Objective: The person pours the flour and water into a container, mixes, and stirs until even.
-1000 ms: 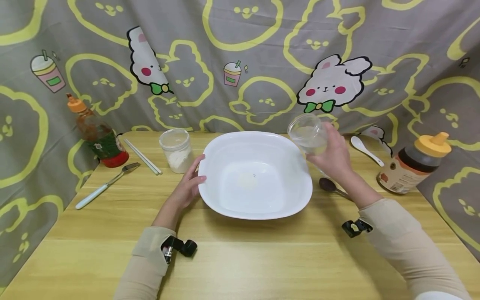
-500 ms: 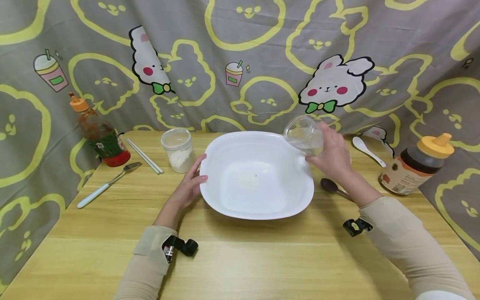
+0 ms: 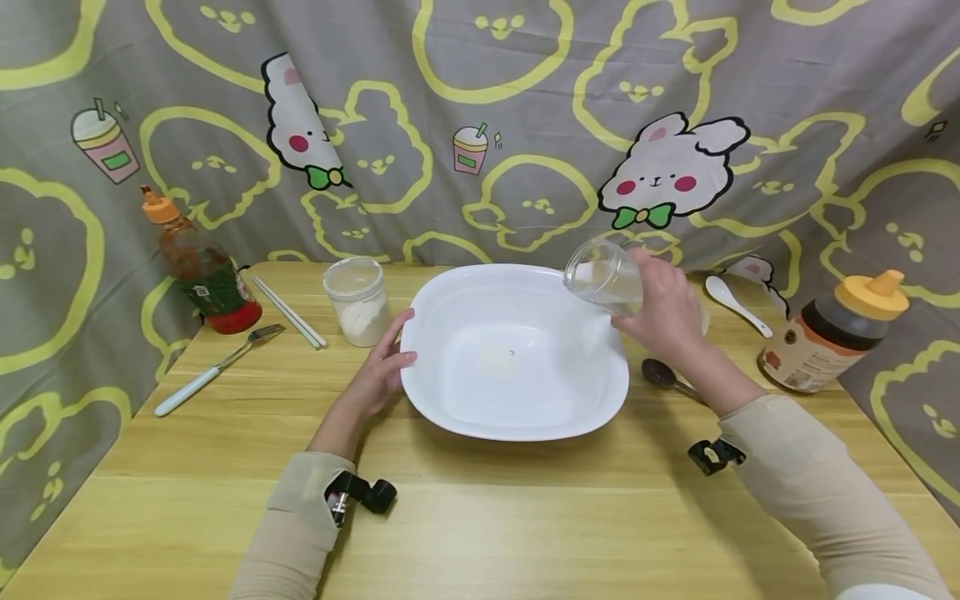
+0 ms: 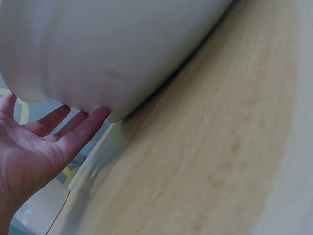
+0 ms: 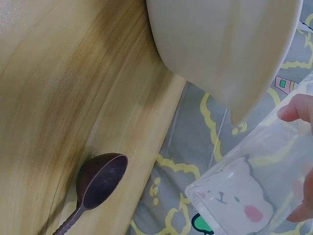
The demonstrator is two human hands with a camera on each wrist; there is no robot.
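A white basin (image 3: 517,429) stands on the wooden table in front of me. My left hand (image 3: 375,379) is at its left side; in the left wrist view the spread, nearly straight fingers (image 4: 80,129) touch the basin's outer wall (image 4: 112,54). With my right hand (image 3: 667,304) I grip a clear jar (image 3: 600,279), tipped leftward at the basin's far right rim, its mouth facing the inside. Clear liquid shows in the jar. A pale patch and a small dark ring mark lie on the basin's floor. The right wrist view shows thumb and fingers around the jar (image 5: 264,166).
Left of the basin are a jar of white powder (image 3: 360,317), chopsticks (image 3: 288,312), a fork (image 3: 221,369) and a red sauce bottle (image 3: 202,275). On the right lie a dark brown spoon (image 3: 660,372), a white spoon (image 3: 735,304) and a yellow-capped bottle (image 3: 832,337). A patterned curtain hangs behind.
My right hand has brought the jar left and slightly lower, tipping it further toward the basin. The left hand keeps its place at the basin.
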